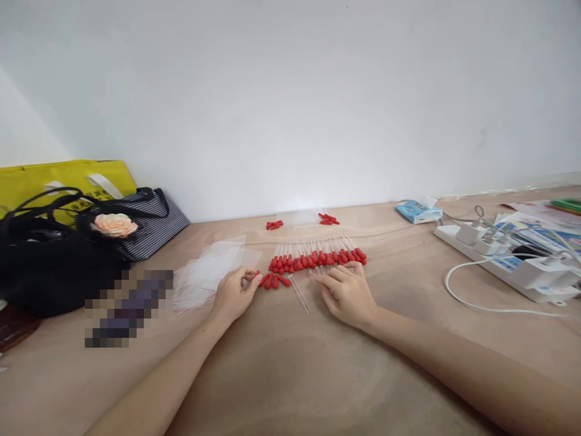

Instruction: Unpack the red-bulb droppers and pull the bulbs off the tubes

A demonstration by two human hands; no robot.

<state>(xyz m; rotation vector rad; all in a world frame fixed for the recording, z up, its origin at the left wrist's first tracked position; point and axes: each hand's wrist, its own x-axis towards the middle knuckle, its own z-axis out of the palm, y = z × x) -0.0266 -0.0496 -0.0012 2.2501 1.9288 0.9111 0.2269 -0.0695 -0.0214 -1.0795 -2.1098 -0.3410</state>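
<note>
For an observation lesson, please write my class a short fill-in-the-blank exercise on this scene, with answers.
1. The loose bulbs beside the left hand are coloured ____.
2. Clear tubes lie between the person's two ____.
3. The bag with white handles is coloured ____.
4. The power strip lies on the person's ____ side.

Missing words: red; hands; yellow; right.

Left hand [236,293] covers most of the red bulb [258,273] in its fingertips. Right hand [348,293] blocks the nearest tube [313,275], so can't tell if it's gripped. Dark thing [131,309] on the left is pixelated beyond recognition. Yellow bag [109,172] and black bag [59,272] run off the left edge. Forearms [186,357] get cut off too.
</note>
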